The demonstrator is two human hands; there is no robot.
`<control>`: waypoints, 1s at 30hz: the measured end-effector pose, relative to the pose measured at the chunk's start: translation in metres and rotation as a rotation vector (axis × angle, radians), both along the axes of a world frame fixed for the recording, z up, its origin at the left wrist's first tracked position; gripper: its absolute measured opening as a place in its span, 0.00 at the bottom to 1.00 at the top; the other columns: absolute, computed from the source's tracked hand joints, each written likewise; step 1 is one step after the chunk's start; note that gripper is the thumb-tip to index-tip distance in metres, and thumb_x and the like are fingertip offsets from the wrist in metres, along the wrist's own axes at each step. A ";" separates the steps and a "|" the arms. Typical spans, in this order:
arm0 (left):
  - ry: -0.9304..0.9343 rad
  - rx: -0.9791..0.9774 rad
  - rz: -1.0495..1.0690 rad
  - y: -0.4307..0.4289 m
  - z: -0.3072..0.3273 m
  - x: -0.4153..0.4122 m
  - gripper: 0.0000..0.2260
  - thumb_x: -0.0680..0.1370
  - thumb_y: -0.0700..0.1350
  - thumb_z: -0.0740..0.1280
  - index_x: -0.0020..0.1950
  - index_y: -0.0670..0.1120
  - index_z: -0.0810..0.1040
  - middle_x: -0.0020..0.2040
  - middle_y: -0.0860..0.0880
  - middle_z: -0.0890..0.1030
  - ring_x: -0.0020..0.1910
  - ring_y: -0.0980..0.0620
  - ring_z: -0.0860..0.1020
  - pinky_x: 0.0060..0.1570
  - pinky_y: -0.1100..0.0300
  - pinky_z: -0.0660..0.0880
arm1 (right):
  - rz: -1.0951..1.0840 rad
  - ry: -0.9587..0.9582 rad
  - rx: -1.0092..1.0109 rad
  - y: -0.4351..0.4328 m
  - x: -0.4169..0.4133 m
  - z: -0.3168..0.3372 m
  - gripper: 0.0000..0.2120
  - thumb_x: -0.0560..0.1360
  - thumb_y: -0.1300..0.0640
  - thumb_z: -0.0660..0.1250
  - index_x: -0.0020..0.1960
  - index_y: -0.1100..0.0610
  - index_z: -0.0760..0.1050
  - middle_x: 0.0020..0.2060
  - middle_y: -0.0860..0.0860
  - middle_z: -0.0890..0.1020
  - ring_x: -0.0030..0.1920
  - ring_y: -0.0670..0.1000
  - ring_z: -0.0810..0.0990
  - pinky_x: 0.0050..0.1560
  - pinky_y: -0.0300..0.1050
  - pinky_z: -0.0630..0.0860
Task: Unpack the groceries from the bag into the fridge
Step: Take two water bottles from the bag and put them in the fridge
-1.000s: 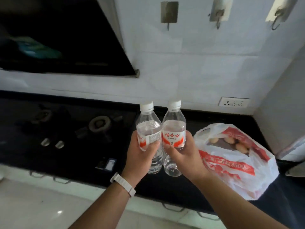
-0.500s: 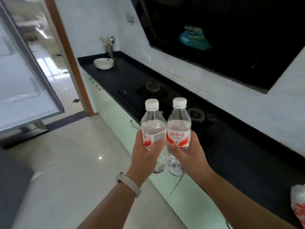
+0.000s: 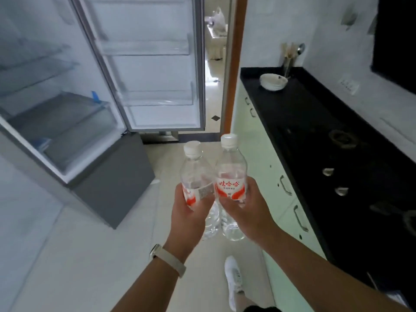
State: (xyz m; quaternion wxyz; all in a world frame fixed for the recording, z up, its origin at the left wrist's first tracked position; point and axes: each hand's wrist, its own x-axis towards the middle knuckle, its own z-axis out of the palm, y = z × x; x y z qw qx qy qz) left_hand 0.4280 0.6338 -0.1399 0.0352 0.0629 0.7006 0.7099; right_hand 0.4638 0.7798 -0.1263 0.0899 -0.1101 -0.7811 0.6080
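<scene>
My left hand (image 3: 186, 217) grips a clear water bottle (image 3: 195, 174) with a white cap and red-and-white label. My right hand (image 3: 245, 210) grips a second, matching water bottle (image 3: 231, 172). Both bottles stand upright, side by side and touching, in front of me over the floor. The fridge (image 3: 74, 118) stands open at the left, its glass shelves and bottom drawer bare. Its door (image 3: 153, 64) swings out ahead, with bare clear door racks. The grocery bag is out of view.
A black counter (image 3: 315, 122) with a gas hob runs along the right above pale green cabinets (image 3: 276, 183). A white bowl (image 3: 273, 81) and a utensil holder sit at its far end. A doorway (image 3: 216, 64) opens beyond the fridge door. My white shoe (image 3: 234, 280) is on the floor.
The view has swung left from the counter and the bag to the open fridge. Both hands keep the same hold on the two bottles.
</scene>
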 end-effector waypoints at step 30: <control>0.037 -0.231 0.498 -0.007 0.027 -0.211 0.27 0.70 0.62 0.71 0.63 0.50 0.73 0.53 0.52 0.84 0.52 0.52 0.83 0.51 0.52 0.81 | 0.539 0.058 -0.155 -0.004 -0.295 0.000 0.33 0.63 0.33 0.70 0.62 0.45 0.67 0.51 0.41 0.81 0.50 0.39 0.81 0.46 0.34 0.78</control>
